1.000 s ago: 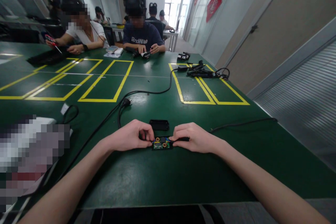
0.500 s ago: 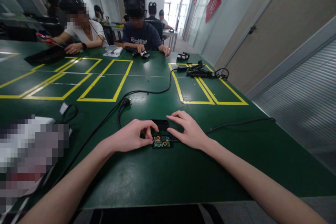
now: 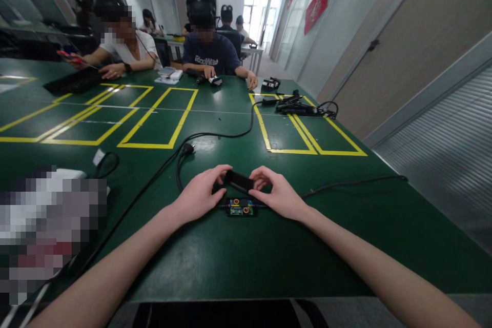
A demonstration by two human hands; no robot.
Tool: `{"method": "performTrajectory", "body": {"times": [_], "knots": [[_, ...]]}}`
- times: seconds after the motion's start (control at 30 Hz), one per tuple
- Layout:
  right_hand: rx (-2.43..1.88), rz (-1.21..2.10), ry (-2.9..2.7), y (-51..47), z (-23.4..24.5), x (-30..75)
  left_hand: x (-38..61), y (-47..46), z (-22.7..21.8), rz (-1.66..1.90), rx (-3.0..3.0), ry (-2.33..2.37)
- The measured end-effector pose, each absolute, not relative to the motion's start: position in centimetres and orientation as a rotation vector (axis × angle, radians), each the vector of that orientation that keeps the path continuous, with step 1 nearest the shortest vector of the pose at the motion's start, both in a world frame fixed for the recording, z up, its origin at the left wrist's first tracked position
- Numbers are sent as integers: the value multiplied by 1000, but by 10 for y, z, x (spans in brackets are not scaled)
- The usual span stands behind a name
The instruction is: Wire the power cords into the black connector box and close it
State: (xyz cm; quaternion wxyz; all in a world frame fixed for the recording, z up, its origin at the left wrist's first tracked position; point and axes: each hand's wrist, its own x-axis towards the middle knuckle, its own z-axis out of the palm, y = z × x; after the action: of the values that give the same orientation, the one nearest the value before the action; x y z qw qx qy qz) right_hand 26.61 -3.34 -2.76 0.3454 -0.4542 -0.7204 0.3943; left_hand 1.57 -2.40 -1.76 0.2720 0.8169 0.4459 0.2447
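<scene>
A small open black case with a green circuit board [image 3: 240,207] lies on the green table [image 3: 238,261] in front of me, black cables leaving it at both ends. Just beyond it, a black plastic cover [image 3: 239,181] is lifted and tilted, pinched at its left end by my left hand [image 3: 202,192] and at its right end by my right hand [image 3: 275,192]. Both hands have their fingers closed on the cover, above and behind the board.
A black cable with a plug [image 3: 187,150] loops across the table behind my hands; another cable [image 3: 353,182] runs right. Yellow tape rectangles [image 3: 157,118] mark the table. Two people [image 3: 209,51] sit at the far side; black adapters and cords [image 3: 298,106] lie far right.
Both hands left the circuit board case, moved back to the black cover lying behind it, and picked it up; it now sits tilted between my fingers.
</scene>
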Motion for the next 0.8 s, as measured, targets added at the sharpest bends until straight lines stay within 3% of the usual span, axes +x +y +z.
{"method": "performTrajectory", "body": {"times": [0.4, 0.8], "knots": [[-1141, 1218, -1758, -35, -24, 275, 19, -25, -9, 692, 1685, 1085], [-1088, 1268, -1852, -33, -20, 280, 17, -26, -3, 552, 1651, 983]]}}
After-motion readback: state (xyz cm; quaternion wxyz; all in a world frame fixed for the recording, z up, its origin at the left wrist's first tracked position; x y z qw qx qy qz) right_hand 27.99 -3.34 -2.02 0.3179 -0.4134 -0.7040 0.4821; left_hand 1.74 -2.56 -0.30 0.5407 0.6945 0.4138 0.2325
